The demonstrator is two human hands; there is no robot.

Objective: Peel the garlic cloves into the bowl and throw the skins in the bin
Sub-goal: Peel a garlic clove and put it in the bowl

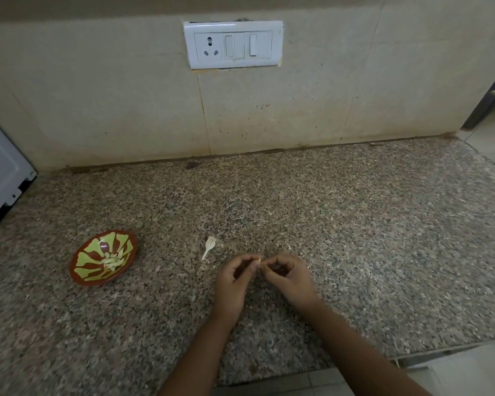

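The left hand [232, 278] and right hand [289, 277] pinch the garlic clove [258, 261] and hide most of it. The peeled bits [113, 260] in the bowl [89, 257] are too small to count. The left edge cuts off a white box [0, 178]

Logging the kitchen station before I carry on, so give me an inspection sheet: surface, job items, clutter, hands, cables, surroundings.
Surface: speckled granite counter.
Job's things: patterned bowl holds peeled cloves; one garlic clove in hand; no bin in view.
Clutter: papery garlic stalk lying between bowl and hands.
Grippers: left hand and right hand both pinch the garlic clove, fingers curled.
Cables: nothing seen.
Surroundings: tiled wall with socket plate; white appliance at left edge.
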